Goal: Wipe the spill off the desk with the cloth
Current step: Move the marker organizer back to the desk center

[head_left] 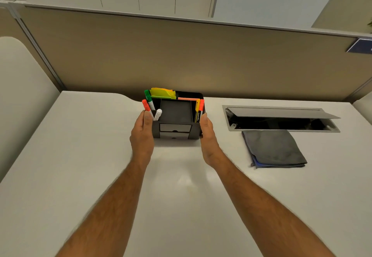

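The folded dark grey cloth [274, 148] lies flat on the white desk [80, 156], off to the right, just in front of the open metal cable hatch [281, 118]. Its long side runs from the hatch toward the person, slanting a little to the right. No hand touches it. To its left, the left hand [142, 136] and right hand [208, 138] press with straight fingers on both sides of a black plastic pen holder [176, 120] full of bright markers.
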Tool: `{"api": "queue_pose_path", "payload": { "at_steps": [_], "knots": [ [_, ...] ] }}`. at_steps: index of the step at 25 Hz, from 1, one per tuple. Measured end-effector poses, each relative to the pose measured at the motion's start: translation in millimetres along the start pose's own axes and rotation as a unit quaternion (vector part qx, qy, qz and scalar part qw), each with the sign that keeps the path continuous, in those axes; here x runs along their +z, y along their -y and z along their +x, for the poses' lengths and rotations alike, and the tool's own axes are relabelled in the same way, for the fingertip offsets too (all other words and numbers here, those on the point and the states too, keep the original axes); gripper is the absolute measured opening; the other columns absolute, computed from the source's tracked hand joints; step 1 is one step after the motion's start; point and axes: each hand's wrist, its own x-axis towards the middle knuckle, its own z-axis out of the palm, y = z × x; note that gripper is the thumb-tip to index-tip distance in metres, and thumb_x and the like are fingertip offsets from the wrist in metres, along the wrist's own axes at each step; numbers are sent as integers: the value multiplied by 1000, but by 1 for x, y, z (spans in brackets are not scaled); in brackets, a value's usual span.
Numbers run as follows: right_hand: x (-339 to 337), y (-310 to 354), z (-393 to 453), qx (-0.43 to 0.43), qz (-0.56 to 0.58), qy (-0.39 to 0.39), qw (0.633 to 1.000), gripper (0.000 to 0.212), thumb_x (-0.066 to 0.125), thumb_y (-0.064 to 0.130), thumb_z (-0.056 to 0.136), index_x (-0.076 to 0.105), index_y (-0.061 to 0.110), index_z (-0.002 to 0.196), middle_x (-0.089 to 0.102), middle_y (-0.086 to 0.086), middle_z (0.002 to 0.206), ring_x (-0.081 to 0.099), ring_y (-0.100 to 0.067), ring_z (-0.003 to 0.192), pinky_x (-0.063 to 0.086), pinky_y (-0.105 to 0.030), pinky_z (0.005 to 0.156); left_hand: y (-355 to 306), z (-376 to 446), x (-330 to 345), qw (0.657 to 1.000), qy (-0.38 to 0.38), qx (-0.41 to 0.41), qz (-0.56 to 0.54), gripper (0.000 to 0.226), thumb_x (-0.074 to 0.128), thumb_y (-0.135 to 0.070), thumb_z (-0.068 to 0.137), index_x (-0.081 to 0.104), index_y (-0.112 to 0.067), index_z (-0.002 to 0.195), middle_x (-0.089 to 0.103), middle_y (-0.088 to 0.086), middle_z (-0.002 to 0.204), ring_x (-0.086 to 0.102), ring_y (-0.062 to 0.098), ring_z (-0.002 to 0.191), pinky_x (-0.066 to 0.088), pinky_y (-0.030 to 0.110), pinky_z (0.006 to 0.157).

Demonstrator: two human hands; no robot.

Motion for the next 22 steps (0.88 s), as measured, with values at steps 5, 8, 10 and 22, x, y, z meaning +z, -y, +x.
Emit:
{"api": "queue_pose_path", "payload": {
  "at_steps": [5, 8, 10, 22],
  "knots": [
    [-33, -1, 1, 2, 0, -22, 1000, 93, 30, 76, 79, 13, 32, 159, 27, 11, 156, 21, -3, 132, 16, -32, 106, 6, -15, 36, 1000, 16, -2, -19, 84, 30, -75, 80, 44, -29, 148, 50, -20, 127, 45, 6, 117, 32, 17, 93],
    [-46, -5, 4, 8, 6, -29, 1000, 95, 31, 78, 79, 13, 31, 160, 21, 4, 165, 21, -12, 144, 16, -38, 114, 11, -19, 50, 1000, 13, -10, -24, 84, 31, -73, 80, 43, -27, 150, 52, -13, 136, 43, 4, 121, 32, 24, 100],
    [-52, -9, 6, 12, 12, -29, 999, 94, 34, 82, 83, 12, 32, 160, 21, 4, 165, 21, -13, 145, 16, -42, 117, 14, -20, 56, 1000, 13, -15, -21, 84, 31, -73, 80, 42, -27, 150, 52, -7, 144, 42, 5, 123, 32, 27, 103],
    [-58, -16, 11, 14, 10, -39, 999, 107, 34, 85, 71, 9, 31, 160, 19, 2, 167, 20, -19, 149, 18, -41, 116, 25, -17, 66, 1000, 4, -16, -17, 84, 30, -73, 81, 39, -28, 151, 49, -3, 151, 42, 9, 130, 31, 29, 104]
  ]
}}
